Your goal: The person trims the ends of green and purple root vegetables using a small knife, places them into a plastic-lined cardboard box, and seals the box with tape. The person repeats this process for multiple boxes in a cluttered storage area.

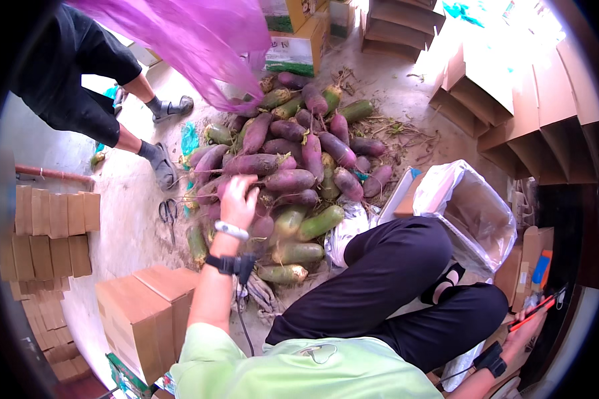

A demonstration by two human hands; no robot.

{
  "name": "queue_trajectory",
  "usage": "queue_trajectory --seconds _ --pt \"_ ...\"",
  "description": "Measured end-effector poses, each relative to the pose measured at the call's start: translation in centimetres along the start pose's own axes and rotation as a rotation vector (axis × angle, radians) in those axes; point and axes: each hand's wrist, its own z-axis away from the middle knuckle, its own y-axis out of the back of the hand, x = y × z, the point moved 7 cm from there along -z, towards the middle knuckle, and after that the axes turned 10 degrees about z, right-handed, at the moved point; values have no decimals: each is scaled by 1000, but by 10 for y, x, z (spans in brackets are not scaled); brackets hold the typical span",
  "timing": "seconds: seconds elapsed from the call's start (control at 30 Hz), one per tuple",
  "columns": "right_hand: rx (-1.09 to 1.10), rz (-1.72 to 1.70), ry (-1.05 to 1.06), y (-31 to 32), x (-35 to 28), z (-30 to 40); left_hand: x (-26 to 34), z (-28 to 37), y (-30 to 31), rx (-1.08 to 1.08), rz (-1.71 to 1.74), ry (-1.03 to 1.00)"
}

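A heap of purple and green radishes (289, 177) lies on the floor before me, with roots and soil on many of them. My left hand (239, 199) is over the heap's near left side, fingers apart, at a purple radish (223, 189); whether it presses on it I cannot tell. Far to the right, my right hand (526, 324) grips a red-handled hand tool (531, 314), whose tip points away from me. Beside my knee stands an open box with a clear plastic liner (471, 214); no radish shows inside it.
Black-handled scissors (168, 217) lie on the floor left of the heap. Closed cartons (145, 314) stand near my left arm, open cartons (524, 114) at the upper right. Another person (80, 75) stands upper left, beside a pink plastic bag (194, 40).
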Motion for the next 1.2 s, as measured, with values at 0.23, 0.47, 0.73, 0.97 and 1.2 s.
queue_trajectory --seconds 0.23,0.47,0.73,0.97,1.2 --pt "-294 -157 22 -85 -49 33 -28 -75 -37 -476 -690 57" --pt "-543 -73 91 -148 -60 73 -51 -75 -61 -540 -818 126" --pt "-811 225 230 -219 -78 114 6 -64 -2 -56 -25 129" --pt "-1130 269 749 -326 -126 213 121 -30 -7 15 765 102" --pt "-1111 367 1016 -355 -137 256 157 -10 -28 -32 650 -16"
